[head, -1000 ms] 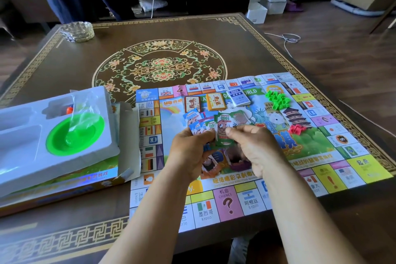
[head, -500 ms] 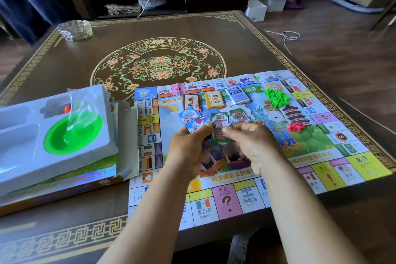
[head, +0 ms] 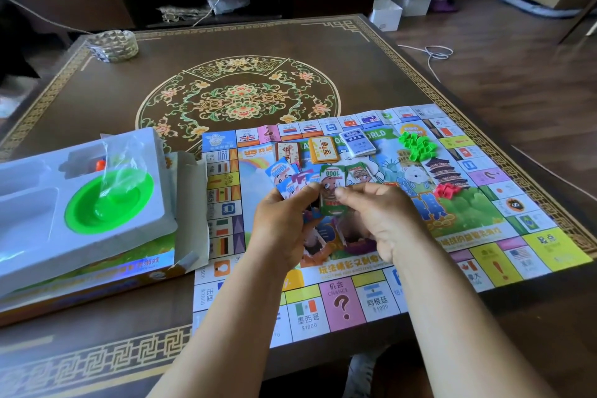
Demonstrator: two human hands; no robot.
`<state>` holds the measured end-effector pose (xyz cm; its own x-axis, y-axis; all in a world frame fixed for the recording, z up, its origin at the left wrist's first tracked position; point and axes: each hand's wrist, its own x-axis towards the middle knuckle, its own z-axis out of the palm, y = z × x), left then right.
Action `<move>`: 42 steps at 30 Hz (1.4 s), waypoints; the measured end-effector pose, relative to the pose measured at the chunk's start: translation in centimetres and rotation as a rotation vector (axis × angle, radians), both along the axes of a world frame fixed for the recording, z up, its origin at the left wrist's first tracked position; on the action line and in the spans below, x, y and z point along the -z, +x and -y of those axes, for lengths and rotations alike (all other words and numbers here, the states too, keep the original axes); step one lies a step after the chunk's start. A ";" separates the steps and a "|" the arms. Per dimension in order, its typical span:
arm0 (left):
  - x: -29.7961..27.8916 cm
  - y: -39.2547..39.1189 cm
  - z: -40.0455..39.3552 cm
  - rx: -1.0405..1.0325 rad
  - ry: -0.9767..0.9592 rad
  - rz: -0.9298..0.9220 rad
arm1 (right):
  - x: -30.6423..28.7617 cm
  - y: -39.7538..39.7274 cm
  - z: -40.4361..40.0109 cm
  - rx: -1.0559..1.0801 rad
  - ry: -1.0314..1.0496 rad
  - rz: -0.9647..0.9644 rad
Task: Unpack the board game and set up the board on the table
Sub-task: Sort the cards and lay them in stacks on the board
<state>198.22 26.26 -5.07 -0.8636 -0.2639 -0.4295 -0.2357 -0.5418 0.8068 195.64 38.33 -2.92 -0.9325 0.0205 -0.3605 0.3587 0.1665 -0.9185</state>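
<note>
Grasping fanned play money in left hand; pinching green 1000 note with right hand above board on desk. Peel one note at a time; sort by denomination.

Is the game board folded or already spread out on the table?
Spread out. The game board lies flat on the table, with all four borders of squares visible and card stacks and pieces resting on it.
</note>
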 end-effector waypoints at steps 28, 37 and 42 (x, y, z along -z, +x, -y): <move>-0.7 -0.6 -0.7 -0.047 -0.120 0.027 | -0.1 -8.3 -2.5 -0.043 0.553 -0.066; -0.8 -0.5 -0.7 -0.029 -0.081 0.029 | 2.5 -8.9 -2.1 -0.050 0.856 -0.029; -1.1 -0.4 -0.9 -0.013 -0.051 0.035 | 1.2 -7.4 -2.0 -0.046 0.721 -0.091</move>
